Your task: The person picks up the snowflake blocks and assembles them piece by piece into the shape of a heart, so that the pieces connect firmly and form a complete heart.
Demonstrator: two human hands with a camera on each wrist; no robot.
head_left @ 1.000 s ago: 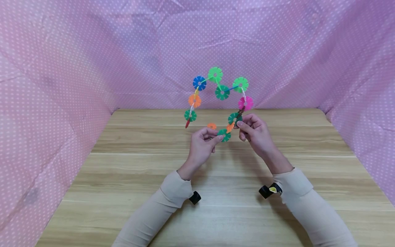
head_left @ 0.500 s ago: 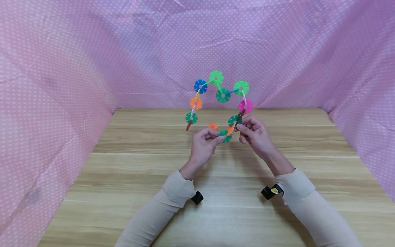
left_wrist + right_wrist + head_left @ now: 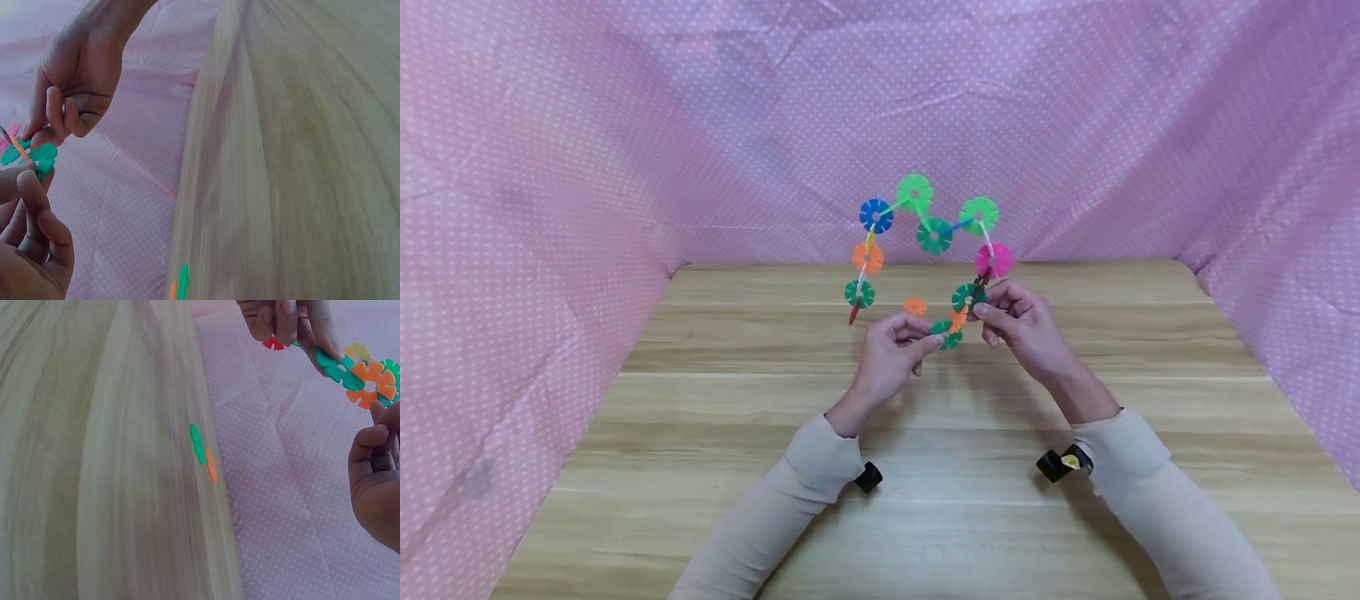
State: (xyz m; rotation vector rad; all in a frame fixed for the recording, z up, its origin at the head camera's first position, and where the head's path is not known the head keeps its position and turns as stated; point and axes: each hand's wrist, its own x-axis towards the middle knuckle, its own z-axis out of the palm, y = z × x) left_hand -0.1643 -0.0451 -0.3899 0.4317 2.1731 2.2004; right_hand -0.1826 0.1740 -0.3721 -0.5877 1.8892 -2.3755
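A chain of slotted plastic snowflake discs stands raised in a heart-like outline in the head view, with a lime disc (image 3: pixel 914 193), a blue disc (image 3: pixel 876 216) and a pink disc (image 3: pixel 995 260) among them. My left hand (image 3: pixel 886 354) pinches the green disc (image 3: pixel 951 339) at the chain's lower end between thumb and fingers. Just right of it, my right hand (image 3: pixel 1022 329) grips the chain at a dark green disc (image 3: pixel 967 298). An orange disc (image 3: pixel 371 385) links these two green ones. The chain's left side ends in a red disc (image 3: pixel 854 313), apart from the left hand.
A loose orange disc (image 3: pixel 914 307) lies on the wooden table (image 3: pixel 760 333) beyond the left hand. Beside it lies a loose green disc (image 3: pixel 197 443), seen in the right wrist view. Pink dotted cloth (image 3: pixel 880 100) hangs behind the table and along both sides.
The top of the chain has dipped slightly and shifted a little left. Both hands keep their hold, nearly in the same place.
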